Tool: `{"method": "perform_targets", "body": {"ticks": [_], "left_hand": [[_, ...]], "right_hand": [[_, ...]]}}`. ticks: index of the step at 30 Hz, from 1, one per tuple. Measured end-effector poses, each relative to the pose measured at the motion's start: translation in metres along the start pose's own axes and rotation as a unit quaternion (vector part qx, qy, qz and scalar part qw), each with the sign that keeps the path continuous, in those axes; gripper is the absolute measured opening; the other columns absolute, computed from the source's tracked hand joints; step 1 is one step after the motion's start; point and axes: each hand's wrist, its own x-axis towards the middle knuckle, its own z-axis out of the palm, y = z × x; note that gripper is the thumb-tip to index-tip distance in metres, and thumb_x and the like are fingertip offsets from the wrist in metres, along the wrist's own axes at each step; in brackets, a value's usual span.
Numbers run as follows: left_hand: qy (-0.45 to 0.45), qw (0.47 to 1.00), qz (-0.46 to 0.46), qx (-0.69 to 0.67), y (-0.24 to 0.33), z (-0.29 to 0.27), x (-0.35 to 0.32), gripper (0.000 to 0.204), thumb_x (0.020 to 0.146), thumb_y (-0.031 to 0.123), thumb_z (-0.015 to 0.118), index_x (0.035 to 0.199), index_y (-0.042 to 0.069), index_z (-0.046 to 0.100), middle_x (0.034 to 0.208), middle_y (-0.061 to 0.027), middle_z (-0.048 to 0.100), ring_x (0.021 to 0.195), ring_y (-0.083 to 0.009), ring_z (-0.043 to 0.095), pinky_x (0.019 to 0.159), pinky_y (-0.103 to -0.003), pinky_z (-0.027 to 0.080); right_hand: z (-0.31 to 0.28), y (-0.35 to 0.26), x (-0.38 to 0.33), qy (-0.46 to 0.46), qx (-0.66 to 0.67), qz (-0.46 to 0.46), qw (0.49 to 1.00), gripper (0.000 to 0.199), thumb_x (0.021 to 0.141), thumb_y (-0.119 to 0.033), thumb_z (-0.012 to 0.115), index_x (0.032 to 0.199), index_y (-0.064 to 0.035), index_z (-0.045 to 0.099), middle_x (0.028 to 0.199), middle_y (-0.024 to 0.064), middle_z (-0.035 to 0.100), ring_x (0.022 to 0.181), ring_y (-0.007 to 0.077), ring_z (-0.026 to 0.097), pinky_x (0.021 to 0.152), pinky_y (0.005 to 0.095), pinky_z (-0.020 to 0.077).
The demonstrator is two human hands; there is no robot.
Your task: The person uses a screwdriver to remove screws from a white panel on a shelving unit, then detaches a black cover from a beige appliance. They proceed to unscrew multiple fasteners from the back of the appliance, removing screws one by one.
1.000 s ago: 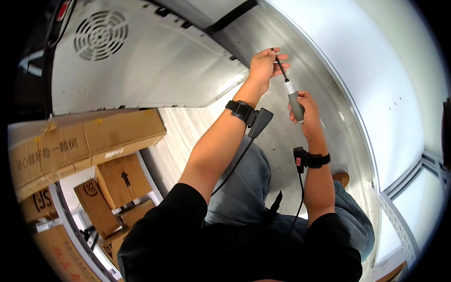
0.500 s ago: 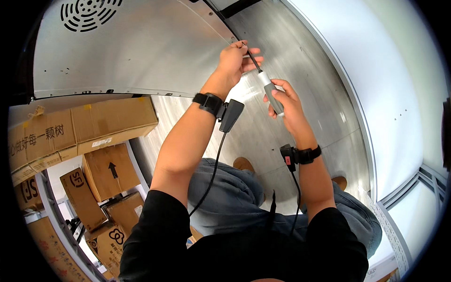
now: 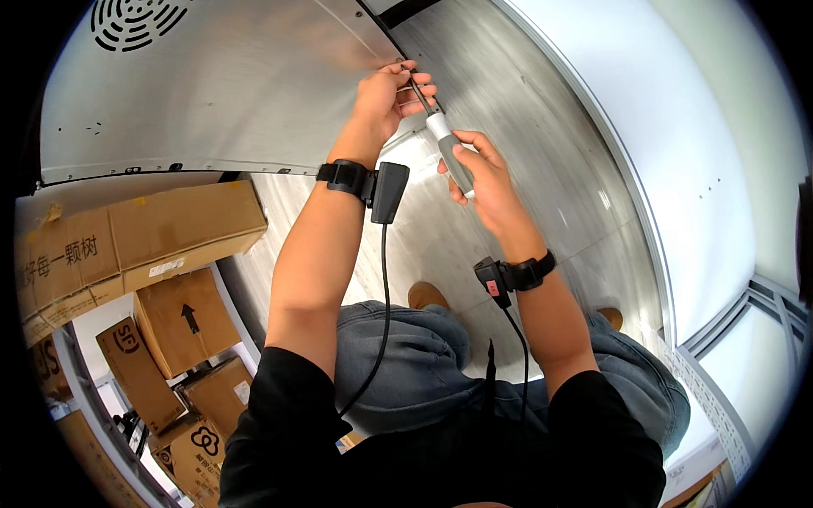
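Observation:
My right hand grips the grey and white handle of a screwdriver. Its thin dark shaft runs up and to the left to the right edge of a large grey metal panel. My left hand pinches the shaft near its tip, right at that edge of the panel. Each wrist wears a black band with a small black box and a cable hanging down. Whatever the tip touches is hidden by my fingers.
A round vent grille sits at the panel's top left. Brushed metal walls stand behind my hands. Several cardboard boxes are stacked at the left on a white rack. My knees and brown shoes are below.
Both hands and the screwdriver have risen toward the top of the view, staying at the panel's right edge. The vent grille has slid up to the rim.

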Motion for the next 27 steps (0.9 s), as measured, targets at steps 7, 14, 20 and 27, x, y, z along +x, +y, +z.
{"method": "perform_targets", "body": {"ticks": [7,14,20,27], "left_hand": [[-0.01,1.0,0.018,-0.009,-0.007,0.001,0.003,0.024,0.096,0.007,0.038,0.113,-0.003,0.051,0.099,-0.0164,0.062,0.083,-0.0268,0.066,0.07,-0.038,0.059],[-0.011,1.0,0.021,0.004,-0.01,0.004,0.0,0.026,0.097,0.01,0.038,0.115,-0.003,0.051,0.1,-0.013,0.063,0.087,-0.0238,0.064,0.076,-0.036,0.057],[-0.011,1.0,0.029,0.004,-0.012,0.006,-0.001,0.026,0.097,0.01,0.038,0.115,-0.004,0.051,0.1,-0.013,0.063,0.086,-0.0232,0.064,0.076,-0.036,0.057],[-0.016,0.999,0.034,0.003,-0.016,0.008,-0.001,0.025,0.097,0.01,0.04,0.114,-0.005,0.051,0.099,-0.0131,0.063,0.085,-0.023,0.064,0.076,-0.036,0.057]], "right_hand": [[-0.003,0.004,0.001,0.005,0.01,-0.003,1.0,0.029,0.093,-0.021,0.049,0.115,-0.0021,0.048,0.081,0.0096,0.06,0.048,0.0113,0.051,0.042,0.0247,0.0354],[-0.009,0.012,0.002,-0.005,0.052,-0.011,0.999,0.03,0.093,-0.021,0.049,0.117,-0.0015,0.048,0.081,0.0103,0.06,0.048,0.012,0.051,0.042,0.0257,0.0348],[-0.013,0.012,0.002,-0.031,0.156,0.01,0.987,0.031,0.093,-0.02,0.047,0.117,-0.0008,0.047,0.082,0.0121,0.06,0.05,0.0138,0.05,0.045,0.0264,0.0354],[-0.021,0.017,0.003,-0.058,0.27,0.047,0.96,0.03,0.094,-0.021,0.044,0.116,-0.0014,0.047,0.083,0.0139,0.059,0.053,0.0155,0.052,0.047,0.027,0.0388]]}}
